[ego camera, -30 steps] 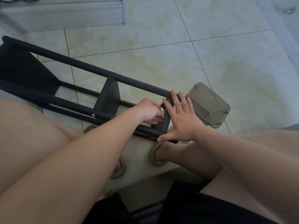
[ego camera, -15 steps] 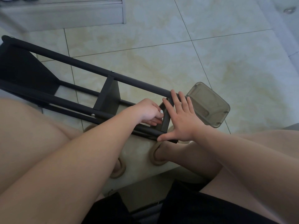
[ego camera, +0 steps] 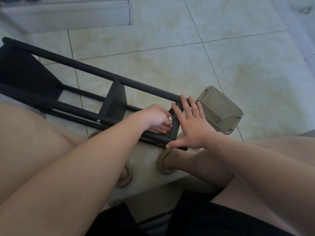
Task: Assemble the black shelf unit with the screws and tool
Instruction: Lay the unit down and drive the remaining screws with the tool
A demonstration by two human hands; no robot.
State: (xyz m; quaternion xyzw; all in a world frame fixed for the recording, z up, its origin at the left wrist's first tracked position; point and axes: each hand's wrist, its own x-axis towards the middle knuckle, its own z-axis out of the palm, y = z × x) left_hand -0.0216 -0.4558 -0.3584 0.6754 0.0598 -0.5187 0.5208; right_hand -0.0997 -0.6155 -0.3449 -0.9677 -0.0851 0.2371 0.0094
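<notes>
Black metal fills my view: the shelf unit (ego camera: pixel 76 63) lies on its side across the pale tile floor (ego camera: pixel 221 57), its long rails running from the upper left down toward both hands. I see a silver screw head (ego camera: pixel 119 75) on the far rail above the middle panel (ego camera: pixel 114 99), and another (ego camera: pixel 98 121) on the near rail below that panel. At the unit's right end the right hand (ego camera: pixel 192 126) lies flat against the end panel (ego camera: pixel 175 128), fingers straight and spread, thumb stretched down to the near rail. The left hand (ego camera: pixel 153 118) reaches in from the other side of that panel with its fingers curled; I cannot tell whether they pinch anything, since the fingertips are tucked against the panel. A smoky translucent plastic container (ego camera: pixel 219 109) sits just beside the unit's right end, behind the right fingertips. Beyond the far rail the tiles stretch out, crossed by thin grout lines, up to a raised grey step (ego camera: pixel 68 16) past the unit's left end. Bare knees close in on the near rail from both sides, and a beige sandal (ego camera: pixel 166 169) sits under its right end.
</notes>
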